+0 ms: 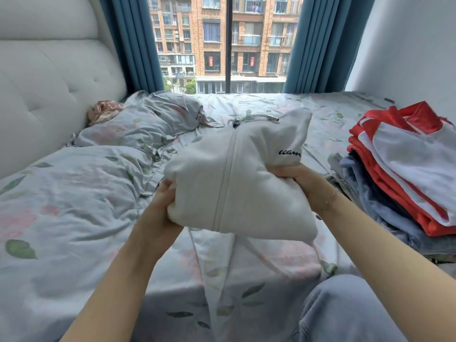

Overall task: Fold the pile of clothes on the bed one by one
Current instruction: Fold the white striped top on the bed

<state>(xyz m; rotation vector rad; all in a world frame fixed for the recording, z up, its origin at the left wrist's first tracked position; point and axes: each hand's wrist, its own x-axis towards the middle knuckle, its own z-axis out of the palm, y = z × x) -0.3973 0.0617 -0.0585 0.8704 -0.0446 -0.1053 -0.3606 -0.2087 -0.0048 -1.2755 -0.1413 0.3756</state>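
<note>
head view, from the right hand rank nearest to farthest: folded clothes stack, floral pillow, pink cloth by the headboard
1. Folded clothes stack: just to the right of the right hand, which grips the white hoodie.
2. Floral pillow: across the bed, up and to the left.
3. Pink cloth: beyond the pillow, against the headboard.

A bedroom in a home — an upper-floor flat, by the view. A bed [74,218] with leaf-and-flower printed bedding fills the room, its pillow [138,129] lying against a tufted pale headboard [49,77]. Blue curtains [133,40] frame a tall window [224,43] facing a brick apartment block — and a stack of folded clothes [399,169] sits on the bed's right side.
</note>
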